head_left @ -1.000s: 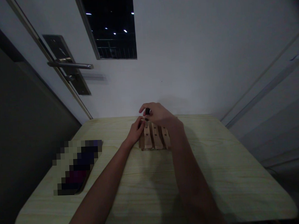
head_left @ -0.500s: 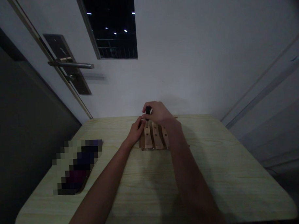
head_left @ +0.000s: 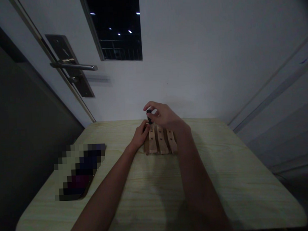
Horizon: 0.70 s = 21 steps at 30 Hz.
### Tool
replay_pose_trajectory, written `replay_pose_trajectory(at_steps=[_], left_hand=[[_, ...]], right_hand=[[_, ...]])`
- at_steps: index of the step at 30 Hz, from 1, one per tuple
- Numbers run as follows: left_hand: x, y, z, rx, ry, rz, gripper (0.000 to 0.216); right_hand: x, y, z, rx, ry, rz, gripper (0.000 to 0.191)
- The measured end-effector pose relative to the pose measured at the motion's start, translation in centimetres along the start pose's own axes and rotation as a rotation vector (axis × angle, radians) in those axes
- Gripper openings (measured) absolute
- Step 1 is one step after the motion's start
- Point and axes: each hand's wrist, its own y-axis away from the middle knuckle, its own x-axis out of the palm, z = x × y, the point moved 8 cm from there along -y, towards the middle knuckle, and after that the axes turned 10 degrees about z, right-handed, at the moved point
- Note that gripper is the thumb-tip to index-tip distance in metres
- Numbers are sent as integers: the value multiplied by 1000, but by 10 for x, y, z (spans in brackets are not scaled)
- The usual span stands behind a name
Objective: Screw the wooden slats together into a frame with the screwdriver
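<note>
On the table lies a small wooden slatted piece (head_left: 152, 146) with pale curved strips, dark gaps between them and dark round holes in the strips. My left hand (head_left: 140, 134) grips its far left corner, thumb along the edge; its other fingers are partly hidden. Over the leftmost strip my right hand (head_left: 164, 115) holds a black-handled screwdriver (head_left: 149, 116) near the top, with the index finger raised off the handle. The screwdriver stands tilted, its shaft pointing down at the strip's far end. Whether the tip sits on a screw I cannot make out. My right forearm covers the piece's right side.
A phone-like dark slab (head_left: 87, 185), partly pixelated, lies on the left of the pale wood-grain table (head_left: 136, 197). Beyond the far edge rises a white door (head_left: 205, 59) with a metal handle (head_left: 76, 66) and a dark window (head_left: 115, 26).
My right hand has loosened its fingers around the screwdriver handle and raised the index finger. The handle now leans slightly further left. My left hand stays where it was.
</note>
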Motion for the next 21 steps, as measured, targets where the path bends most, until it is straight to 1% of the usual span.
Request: replay_pose_trajectory(at_steps=[4,8,11,21], left_hand=[[0,0,0,-1,7,-1,33],[0,-1,2,-3,13,-5,35],[0,-1,2,-4,15,-9,36],[1,0,1,-32,-5,14,28]], right_hand=[[-2,-3,-3,6,10,-27,15],[2,-6,-6,34,-28,17,17],[2,-5,-5,44,-23,21,17],[-8,-1,-10,62,66,-83,15]])
